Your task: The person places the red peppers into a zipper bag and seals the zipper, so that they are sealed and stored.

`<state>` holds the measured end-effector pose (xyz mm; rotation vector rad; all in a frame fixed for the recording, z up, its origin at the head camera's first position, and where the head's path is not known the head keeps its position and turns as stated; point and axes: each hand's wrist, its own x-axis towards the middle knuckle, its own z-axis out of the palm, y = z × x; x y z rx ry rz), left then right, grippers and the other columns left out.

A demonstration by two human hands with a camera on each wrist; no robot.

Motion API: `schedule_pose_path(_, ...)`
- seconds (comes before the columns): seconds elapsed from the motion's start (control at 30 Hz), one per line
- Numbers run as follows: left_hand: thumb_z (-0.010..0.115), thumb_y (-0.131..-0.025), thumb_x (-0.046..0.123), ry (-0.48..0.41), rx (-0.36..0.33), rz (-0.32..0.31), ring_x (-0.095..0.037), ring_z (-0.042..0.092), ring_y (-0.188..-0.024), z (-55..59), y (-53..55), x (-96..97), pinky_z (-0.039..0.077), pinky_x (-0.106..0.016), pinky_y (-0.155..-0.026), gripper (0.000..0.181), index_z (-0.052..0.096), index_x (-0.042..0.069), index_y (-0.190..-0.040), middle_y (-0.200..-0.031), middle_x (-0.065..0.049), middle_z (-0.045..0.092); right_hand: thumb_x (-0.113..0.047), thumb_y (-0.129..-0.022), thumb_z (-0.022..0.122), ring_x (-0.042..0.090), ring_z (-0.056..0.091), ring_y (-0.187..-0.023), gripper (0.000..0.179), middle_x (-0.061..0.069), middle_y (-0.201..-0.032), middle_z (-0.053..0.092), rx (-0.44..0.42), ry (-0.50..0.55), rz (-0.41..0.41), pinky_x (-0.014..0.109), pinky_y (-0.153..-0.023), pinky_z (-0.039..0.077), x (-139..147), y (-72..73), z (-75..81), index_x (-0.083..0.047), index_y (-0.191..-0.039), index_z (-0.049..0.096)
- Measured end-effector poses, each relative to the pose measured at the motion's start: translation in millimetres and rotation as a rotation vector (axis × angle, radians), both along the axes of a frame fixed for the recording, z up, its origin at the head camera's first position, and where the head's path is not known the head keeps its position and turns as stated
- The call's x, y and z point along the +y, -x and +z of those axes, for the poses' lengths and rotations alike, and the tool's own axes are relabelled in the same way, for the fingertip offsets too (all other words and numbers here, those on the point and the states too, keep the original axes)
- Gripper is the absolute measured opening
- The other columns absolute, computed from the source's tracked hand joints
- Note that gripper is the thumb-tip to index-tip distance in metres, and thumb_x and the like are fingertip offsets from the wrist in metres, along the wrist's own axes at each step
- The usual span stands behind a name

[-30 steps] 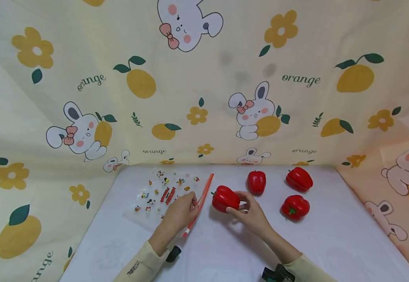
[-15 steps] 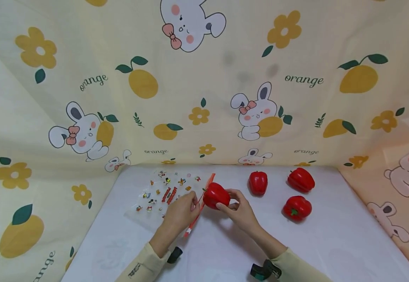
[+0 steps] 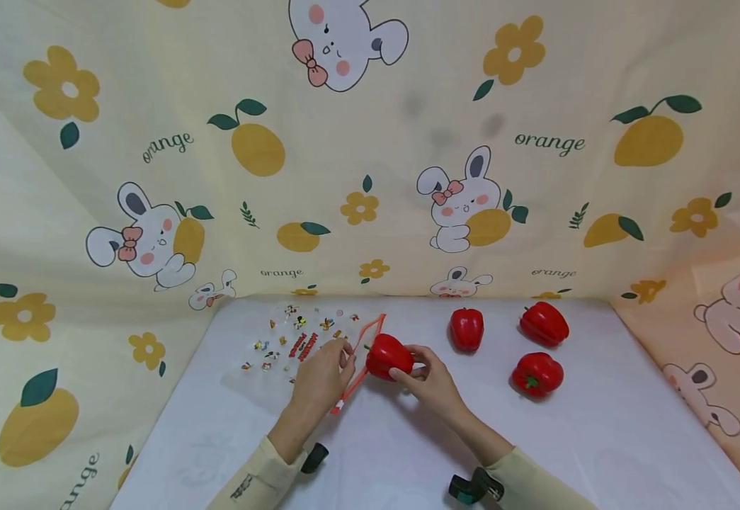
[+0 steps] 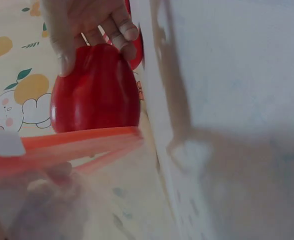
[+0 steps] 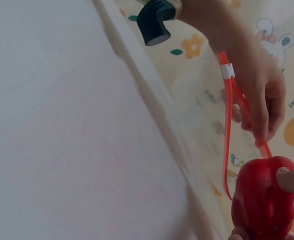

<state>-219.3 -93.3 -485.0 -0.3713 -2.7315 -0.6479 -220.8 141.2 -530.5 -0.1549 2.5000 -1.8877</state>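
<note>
- red bell pepper (image 3: 389, 356): held up above the white tabletop (image 3: 599, 446), right at the mouth of the clear printed zip bag (image 3: 278, 365); stem end pointed left, toward the bag. in the left wrist view its lower end is overlapped by the bag edge; whether the edge is touched can't be told.
- right hand (image 3: 435, 382): pepper gripped from the right side, thumb laid on its near side, other fingers wrapped around the far side; gap between thumb and fingers filled by the pepper.
- left hand (image 3: 322, 375): fingers brought together at the tips, one side of the bag mouth pinched; in the right wrist view the fingertips are seen on the strip, just beside the pepper.
- orange-red zip strip (image 4: 67, 140): two sides spread apart into a narrow loop; white slider (image 5: 227, 71) seen at the end nearer the person.
- bag body: laid on the table left of the strip, small cartoon figures and red lettering printed on it.
- three more peppers, all red, set on the table at the right: back left pepper (image 3: 467, 329) with stem up, back right pepper (image 3: 544, 324) tipped on its side, front right pepper (image 3: 537, 375) with stem turned to the camera. all spaced apart.
- dark wrist device (image 3: 315, 458) worn by the left sleeve (image 3: 258, 474); backdrop cloth (image 3: 325, 177) printed with rabbits, oranges, flowers.
</note>
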Motion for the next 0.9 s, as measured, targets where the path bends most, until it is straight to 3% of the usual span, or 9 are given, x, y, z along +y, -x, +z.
schedule_pose_path(0.2, 0.082, -0.096, 0.020, 0.001, 0.069, 0.000, -0.006, 0.047, -0.060, 0.7, 1.4, -3.3, 0.040, -0.020, -0.050, 0.013, 0.071, 0.017, -0.103, -0.079, 0.009, 0.060, -0.025, -0.094, 0.085, 0.024, 0.069, -0.095, 0.062, 0.016, -0.132, 0.067, -0.014, -0.031, 0.036, 0.027, -0.075, 0.059, -4.6, 4.0, -3.4, -0.006, -0.146, 0.057)
schedule_pose_path(0.4, 0.081, -0.096, 0.019, -0.020, 0.088, -0.036, -0.006, 0.051, -0.066, 1.4, 1.1, -3.2, 0.044, -0.020, -0.055, 0.013, 0.070, 0.018, -0.103, -0.088, 0.007, 0.063, -0.026, -0.094, 0.086, 0.021, 0.068, -0.091, 0.061, 0.011, -0.130, 0.068, -0.031, -0.017, 0.018, 0.031, -0.071, 0.060, -8.3, 7.3, -6.7, -0.008, -0.146, 0.060)
schedule_pose_path(0.63, 0.078, -0.096, 0.012, -0.046, 0.038, -0.091, -0.007, 0.053, -0.070, 1.2, -0.2, -1.8, 0.047, -0.020, -0.060, 0.011, 0.069, 0.016, -0.102, -0.089, 0.006, 0.063, -0.017, -0.093, 0.086, 0.022, 0.072, -0.094, 0.061, 0.016, -0.131, 0.068, -0.035, 0.027, 0.034, 0.028, -0.073, 0.060, -12.4, 12.1, -9.9, -0.001, -0.145, 0.059)
schedule_pose_path(0.9, 0.078, -0.098, 0.014, -0.013, -0.057, -0.152, -0.007, 0.055, -0.077, 3.1, 0.8, -1.8, 0.048, -0.019, -0.064, 0.012, 0.067, 0.018, -0.103, -0.092, 0.008, 0.064, -0.009, -0.093, 0.084, 0.027, 0.075, -0.099, 0.055, 0.020, -0.127, 0.067, -0.022, 0.060, 0.024, 0.023, -0.072, 0.058, -18.5, 23.7, -13.6, 0.004, -0.140, 0.060)
